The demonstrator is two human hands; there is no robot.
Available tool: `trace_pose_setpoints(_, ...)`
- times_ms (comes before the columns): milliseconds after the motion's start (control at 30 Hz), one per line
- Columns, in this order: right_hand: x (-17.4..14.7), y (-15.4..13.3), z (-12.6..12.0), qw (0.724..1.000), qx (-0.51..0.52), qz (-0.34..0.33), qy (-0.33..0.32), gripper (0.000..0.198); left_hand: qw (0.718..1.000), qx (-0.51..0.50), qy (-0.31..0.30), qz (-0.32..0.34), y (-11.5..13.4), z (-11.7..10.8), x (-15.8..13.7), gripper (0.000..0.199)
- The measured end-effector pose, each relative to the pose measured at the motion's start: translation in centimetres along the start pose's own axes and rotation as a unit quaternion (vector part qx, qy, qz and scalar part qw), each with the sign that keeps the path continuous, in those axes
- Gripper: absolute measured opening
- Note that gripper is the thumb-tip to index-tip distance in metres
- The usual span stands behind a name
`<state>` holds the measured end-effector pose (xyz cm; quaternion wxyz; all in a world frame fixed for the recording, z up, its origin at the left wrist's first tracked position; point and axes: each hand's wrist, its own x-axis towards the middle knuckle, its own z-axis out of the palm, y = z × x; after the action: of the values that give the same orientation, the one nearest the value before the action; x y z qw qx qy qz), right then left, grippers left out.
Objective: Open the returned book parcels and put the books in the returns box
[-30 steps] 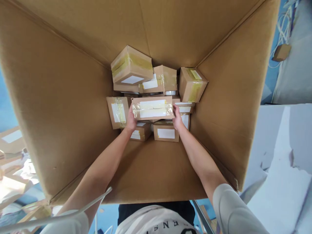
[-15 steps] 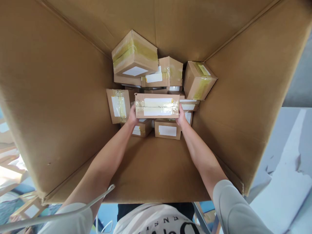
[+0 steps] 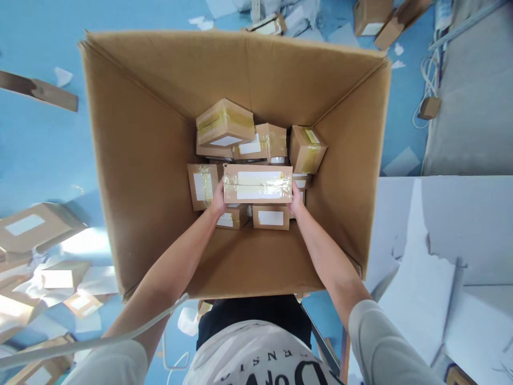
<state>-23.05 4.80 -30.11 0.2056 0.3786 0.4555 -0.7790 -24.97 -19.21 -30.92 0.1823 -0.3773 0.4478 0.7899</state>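
Observation:
Between my two hands is a taped cardboard box (image 3: 257, 183) with white labels on its facing side. My left hand (image 3: 218, 199) grips its left end, and my right hand (image 3: 295, 200) grips its right end; some of the fingers are hidden behind it. The held box is inside a large open carton (image 3: 256, 267), over several smaller labelled boxes. A box with clear tape (image 3: 201, 187) lies just left of my left hand. Below the held one sits another labelled box (image 3: 271, 217). At the back, a yellow-taped box (image 3: 225, 124) rests on others, and one more (image 3: 306, 149) leans near the right wall.
Blue floor (image 3: 36, 155) surrounds the carton, strewn with paper scraps and boxes such as a labelled one (image 3: 36, 227) on the left. A white cable (image 3: 120, 338) crosses my left forearm. White sheets or panels (image 3: 425, 299) stand on the right.
My view has drawn back and up, so the carton's rim and the floor around it now show. The box remains in both hands and appears higher above the boxes beneath.

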Motion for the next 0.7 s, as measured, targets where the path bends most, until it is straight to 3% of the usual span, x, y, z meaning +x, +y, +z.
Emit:
trace_pose_setpoints(133, -5.2, -3.1, 1.3, 1.0, -0.003, -0.005, -0.014, 0.06, 1.0, 0.012, -0.026, 0.003, 3.6, 2.2, -4.8, 0.028)
trace_pose_setpoints(400, -18.2, -8.8, 4.3, 0.998, 0.033, -0.047, -0.001, 0.047, 0.995, 0.041, -0.089, 0.004, 9.8, 5.6, -16.2, 0.033)
trace_pose_setpoints(567, -25.0, -10.4, 5.3, 0.995, 0.047, -0.082, -0.012, 0.043, 0.992, 0.042, -0.113, 0.021, 11.8, 6.3, -22.3, 0.035)
trace_pose_setpoints(700, -28.8, -10.0, 5.5, 0.992, 0.057, -0.11, -0.026, 0.041, 0.991, 0.047, -0.119, 0.04, 11.8, 5.5, -25.8, 0.031)
